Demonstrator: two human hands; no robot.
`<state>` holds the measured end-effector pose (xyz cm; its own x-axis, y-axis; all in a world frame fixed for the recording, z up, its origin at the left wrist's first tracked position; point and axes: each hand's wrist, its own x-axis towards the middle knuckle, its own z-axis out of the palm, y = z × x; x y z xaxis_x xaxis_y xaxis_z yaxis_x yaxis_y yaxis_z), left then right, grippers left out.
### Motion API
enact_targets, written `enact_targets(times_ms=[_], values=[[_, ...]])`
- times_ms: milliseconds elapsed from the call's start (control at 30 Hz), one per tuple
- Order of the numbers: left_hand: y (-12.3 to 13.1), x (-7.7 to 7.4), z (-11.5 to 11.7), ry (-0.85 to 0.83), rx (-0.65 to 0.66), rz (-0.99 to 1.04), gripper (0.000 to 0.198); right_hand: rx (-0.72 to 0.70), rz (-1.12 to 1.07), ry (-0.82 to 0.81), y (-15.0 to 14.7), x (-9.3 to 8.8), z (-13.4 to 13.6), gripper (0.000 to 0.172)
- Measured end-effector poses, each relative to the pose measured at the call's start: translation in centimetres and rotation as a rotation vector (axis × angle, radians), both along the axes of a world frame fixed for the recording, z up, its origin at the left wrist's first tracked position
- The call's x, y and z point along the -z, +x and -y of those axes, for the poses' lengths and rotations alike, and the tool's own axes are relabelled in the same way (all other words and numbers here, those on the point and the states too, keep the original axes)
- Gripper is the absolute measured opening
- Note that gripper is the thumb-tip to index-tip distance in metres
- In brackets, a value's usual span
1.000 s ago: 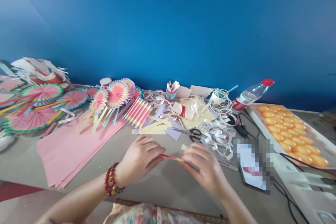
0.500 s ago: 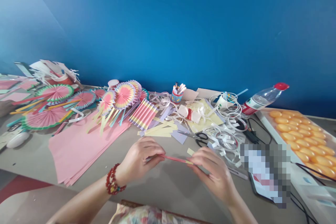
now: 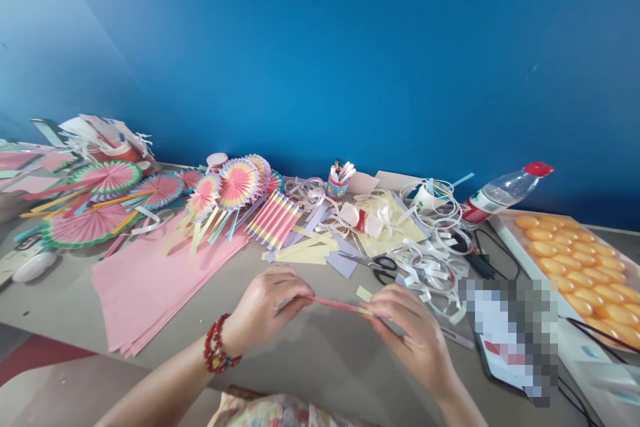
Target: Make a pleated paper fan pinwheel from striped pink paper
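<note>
Between my two hands a narrow folded paper strip (image 3: 340, 305), pink with a yellowish end, is stretched above the grey table. My left hand (image 3: 273, 303), with a red bead bracelet at the wrist, pinches its left end. Fingers and thumb of my right hand (image 3: 405, 320) close on the other end. Beyond them lies a pleated pink, yellow and purple paper (image 3: 274, 221). Black-handled scissors (image 3: 383, 263) rest behind my right hand, near yellow paper strips (image 3: 305, 248). Finished-looking paper fans (image 3: 239, 185) stand at the back left.
Stacked pink sheets (image 3: 150, 287) lie at left, beside green-edged fans (image 3: 85, 227). White tape strips (image 3: 430, 267) tangle at right, near a red-capped bottle (image 3: 500, 193), a phone (image 3: 510, 347) and a tray of orange ovals (image 3: 575, 260). Another person's hand (image 3: 13, 205) shows at far left.
Both hands keep hold of the paper strip in nearly the same place. The whole view has shifted slightly. At far left the other person's hand has moved a little.
</note>
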<state>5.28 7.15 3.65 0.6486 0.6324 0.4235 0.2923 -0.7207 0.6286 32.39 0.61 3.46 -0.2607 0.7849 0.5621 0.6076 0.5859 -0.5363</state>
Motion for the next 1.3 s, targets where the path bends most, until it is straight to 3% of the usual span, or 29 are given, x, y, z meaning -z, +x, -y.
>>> enact_targets(times_ms=[167, 400, 533, 767, 933, 1100, 1300], values=[[0.0, 0.5, 0.0, 0.093, -0.041, 0.037, 0.010, -0.014, 0.012, -0.010, 0.0, 0.1, 0.1, 0.011], [-0.6, 0.8, -0.2, 0.022, -0.076, 0.077, 0.016, 0.005, -0.025, -0.014, 0.4, 0.0, 0.1, 0.009], [-1.0, 0.7, -0.1, 0.100, -0.093, 0.067, 0.013, 0.000, -0.033, -0.023, 0.9, 0.3, 0.3, 0.009], [-1.5, 1.5, -1.0, 0.069, -0.009, -0.086, 0.017, 0.001, 0.025, -0.160, 1.1, 1.2, 0.3, 0.008], [-1.8, 2.0, -1.6, 0.231, 0.040, -0.222, 0.022, 0.057, 0.254, -0.109, 0.8, 1.9, 0.4, 0.016], [-1.9, 3.5, -0.5, 0.410, -0.064, -0.375, 0.020, 0.086, 0.399, 0.028, -0.3, 3.5, 1.3, 0.020], [-2.4, 5.8, 1.4, 0.390, 0.008, -0.476, 0.020, 0.029, 0.450, -0.046, -1.2, 5.9, 2.5, 0.019]])
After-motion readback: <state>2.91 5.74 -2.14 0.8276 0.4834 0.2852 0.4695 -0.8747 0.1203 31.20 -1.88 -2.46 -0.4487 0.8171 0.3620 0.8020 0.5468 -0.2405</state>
